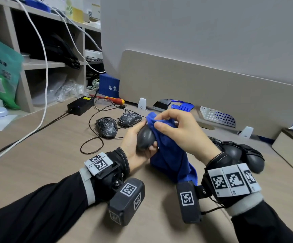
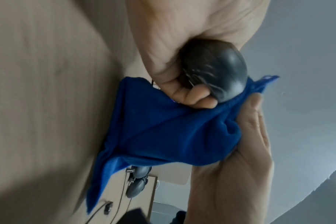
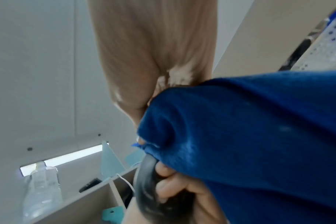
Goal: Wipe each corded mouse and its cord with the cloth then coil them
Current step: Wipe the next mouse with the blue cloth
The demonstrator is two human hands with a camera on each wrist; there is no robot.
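The left hand grips a dark mouse above the desk, fingers curled round its body. The right hand pinches a blue cloth and holds it against the front of the mouse; the cloth's lower end hangs down to the desk between the wrists.

The desk is a pale wood-grain surface. On it, behind the hands, lie two more mice with light scribbled lines on their shells, side by side, their thin black cords looping loosely across the desk. To the right, partly behind the right wrist, sits a cluster of plain dark mice with cords wound round them.

Farther back lie a black power brick, a red-and-yellow screwdriver and a white perforated basket. A beige divider panel stands along the desk's far edge under a grey wall. To the left, open shelves hold bags, boxes and clutter, and a white cable trails from them down onto the desk.
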